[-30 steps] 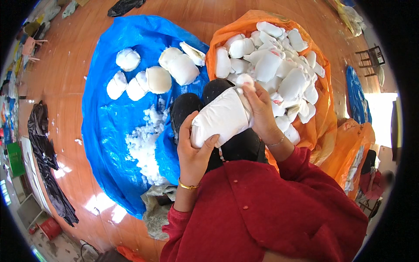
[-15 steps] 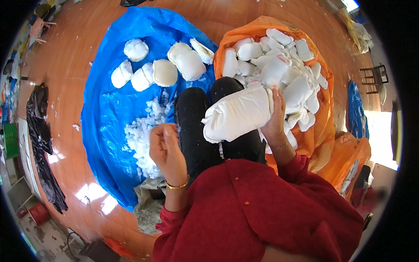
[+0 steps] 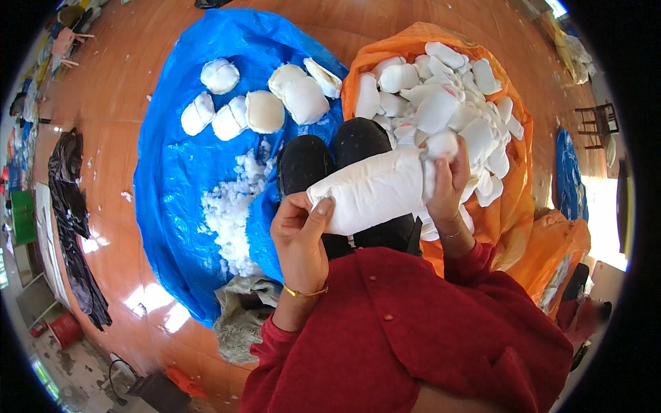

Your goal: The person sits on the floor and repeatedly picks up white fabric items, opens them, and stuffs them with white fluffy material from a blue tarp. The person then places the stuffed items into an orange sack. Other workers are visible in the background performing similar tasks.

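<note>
The white cushion [image 3: 375, 191] is held over the black-clad knees [image 3: 303, 165]. The left hand [image 3: 303, 233] pinches its eight o'clock end between thumb and fingers, having been apart from it half a second ago. The right hand [image 3: 449, 186] grips the three o'clock end, a rounded white tuft [image 3: 442, 145] at its fingers. Assessment: support at both ends probably makes the cushion steadier to work. White fluff [image 3: 234, 213] lies on the blue sheet [image 3: 172, 199] at nine o'clock; white padded pieces [image 3: 437, 110] fill the orange sack [image 3: 515, 217] at one o'clock.
</note>
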`<action>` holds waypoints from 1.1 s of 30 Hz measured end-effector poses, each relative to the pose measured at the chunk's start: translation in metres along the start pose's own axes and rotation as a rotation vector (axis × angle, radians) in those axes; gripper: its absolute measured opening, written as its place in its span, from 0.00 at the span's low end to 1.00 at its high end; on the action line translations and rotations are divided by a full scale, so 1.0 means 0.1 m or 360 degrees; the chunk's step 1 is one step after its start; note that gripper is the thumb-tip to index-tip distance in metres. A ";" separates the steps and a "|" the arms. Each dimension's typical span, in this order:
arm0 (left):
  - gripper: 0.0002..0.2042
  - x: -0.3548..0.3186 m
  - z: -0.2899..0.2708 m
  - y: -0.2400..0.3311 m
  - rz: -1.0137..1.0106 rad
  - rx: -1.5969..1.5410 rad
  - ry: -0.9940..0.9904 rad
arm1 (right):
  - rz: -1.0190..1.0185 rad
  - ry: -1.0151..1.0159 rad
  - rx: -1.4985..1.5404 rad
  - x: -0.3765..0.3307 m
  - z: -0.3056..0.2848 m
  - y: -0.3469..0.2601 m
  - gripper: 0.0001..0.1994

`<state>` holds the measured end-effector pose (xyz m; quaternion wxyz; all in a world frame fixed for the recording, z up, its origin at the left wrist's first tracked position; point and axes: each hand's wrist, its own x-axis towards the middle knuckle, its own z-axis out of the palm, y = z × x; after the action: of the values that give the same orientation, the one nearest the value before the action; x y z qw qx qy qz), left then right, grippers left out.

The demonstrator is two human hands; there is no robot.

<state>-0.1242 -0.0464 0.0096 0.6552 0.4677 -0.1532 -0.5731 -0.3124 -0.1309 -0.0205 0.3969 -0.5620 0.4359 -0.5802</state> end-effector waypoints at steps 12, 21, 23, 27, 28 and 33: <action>0.22 -0.02 -0.04 0.02 0.0322 0.0802 -0.0319 | 0.1091 0.0329 0.1011 -0.15 0.15 0.37 0.12; 0.14 0.14 -0.22 -0.21 -0.0244 0.0584 -0.0205 | 0.0683 0.0492 0.0130 -0.31 0.06 0.62 0.09; 0.14 0.18 -0.47 -0.46 -0.0546 0.0433 -0.0382 | 0.0446 0.0276 -0.0148 -0.26 0.06 0.57 0.05; 0.20 0.20 -0.36 -0.32 -0.0659 0.0174 -0.0185 | 0.0230 0.0179 -0.0464 -0.19 0.12 0.51 0.04; 0.18 0.23 -0.37 -0.31 -0.0401 0.0446 -0.0230 | 0.0355 0.0058 -0.0398 -0.20 0.10 0.45 0.06; 0.17 0.11 -0.13 -0.16 0.0049 0.0780 0.0024 | 0.0514 0.0094 -0.0196 -0.34 0.09 0.50 0.08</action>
<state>-0.1211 -0.0491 -0.0139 0.5321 0.6146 -0.2897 -0.5052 -0.3032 -0.1147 -0.0785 0.4367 -0.4907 0.5668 -0.4972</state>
